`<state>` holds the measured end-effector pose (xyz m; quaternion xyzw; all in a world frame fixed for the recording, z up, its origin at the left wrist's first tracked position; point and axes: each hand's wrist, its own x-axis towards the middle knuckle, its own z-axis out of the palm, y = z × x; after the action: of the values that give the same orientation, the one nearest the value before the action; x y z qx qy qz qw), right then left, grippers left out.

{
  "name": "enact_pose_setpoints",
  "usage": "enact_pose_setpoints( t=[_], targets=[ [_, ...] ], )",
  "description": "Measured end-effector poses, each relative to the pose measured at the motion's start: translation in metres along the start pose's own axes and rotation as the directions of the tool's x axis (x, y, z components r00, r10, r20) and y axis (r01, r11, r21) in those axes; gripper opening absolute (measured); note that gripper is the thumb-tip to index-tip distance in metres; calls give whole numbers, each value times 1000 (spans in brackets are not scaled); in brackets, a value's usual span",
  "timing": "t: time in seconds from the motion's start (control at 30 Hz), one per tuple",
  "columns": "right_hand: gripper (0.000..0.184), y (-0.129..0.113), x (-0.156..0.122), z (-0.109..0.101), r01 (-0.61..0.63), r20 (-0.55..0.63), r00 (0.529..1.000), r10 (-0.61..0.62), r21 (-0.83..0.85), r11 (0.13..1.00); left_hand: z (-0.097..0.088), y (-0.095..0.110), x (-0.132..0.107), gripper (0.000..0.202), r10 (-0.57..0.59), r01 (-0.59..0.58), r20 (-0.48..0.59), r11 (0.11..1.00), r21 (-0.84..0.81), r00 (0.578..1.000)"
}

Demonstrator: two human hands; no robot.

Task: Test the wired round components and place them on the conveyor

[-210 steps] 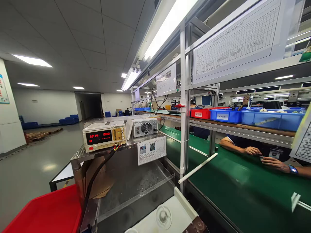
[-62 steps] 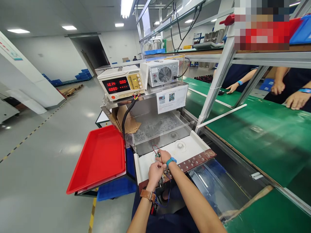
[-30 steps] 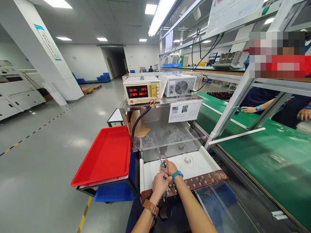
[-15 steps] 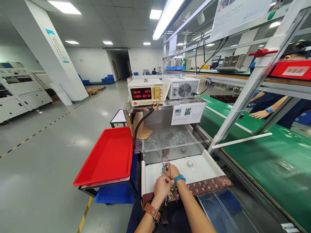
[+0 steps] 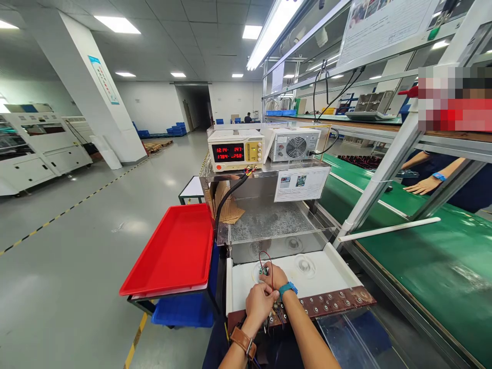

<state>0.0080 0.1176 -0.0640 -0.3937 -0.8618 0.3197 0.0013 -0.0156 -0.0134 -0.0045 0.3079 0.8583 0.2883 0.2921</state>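
Observation:
My right hand, with a teal band at the wrist, is closed on a small green circuit board over the white tray. A thin red wire loops up from the board and comes down toward my left hand. That hand, below a brown leather strap, pinches with thumb and forefinger at the wire's lower end; the fingers hide the exact spot. Just beneath both hands runs a brown strip with rows of metal studs. Several thin leads and clips hang at its near edge.
A power supply with red digits stands on the metal shelf, its black cable running down. To the left lies a red tray on a cart. A green conveyor and slanted post are right, where another person's hand rests.
The whole view has shifted slightly, so things sit a little lower and further right. Digits on the power supply's lower row differ. Both hands keep nearly the same grip.

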Motion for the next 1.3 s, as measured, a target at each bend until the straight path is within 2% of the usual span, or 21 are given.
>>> enact_pose_setpoints(
  t=[0.63,1.0,1.2,1.3],
  targets=[
    [37,4,1,1,23,-8,1000,-23,2,1000,-3,4,-2,15,-15,15,19,1000,7,1000],
    [34,4,2,4,39,-21,999,-39,34,999,1,-1,0,15,12,-12,-5,1000,12,1000],
    [42,2,3,0,8,-8,1000,-8,37,999,0,0,1,14,-3,3,8,1000,29,1000],
    [35,-7,-1,-4,-7,-47,999,8,15,1000,6,-5,4,17,67,-66,-25,997,35,997]
  ],
)
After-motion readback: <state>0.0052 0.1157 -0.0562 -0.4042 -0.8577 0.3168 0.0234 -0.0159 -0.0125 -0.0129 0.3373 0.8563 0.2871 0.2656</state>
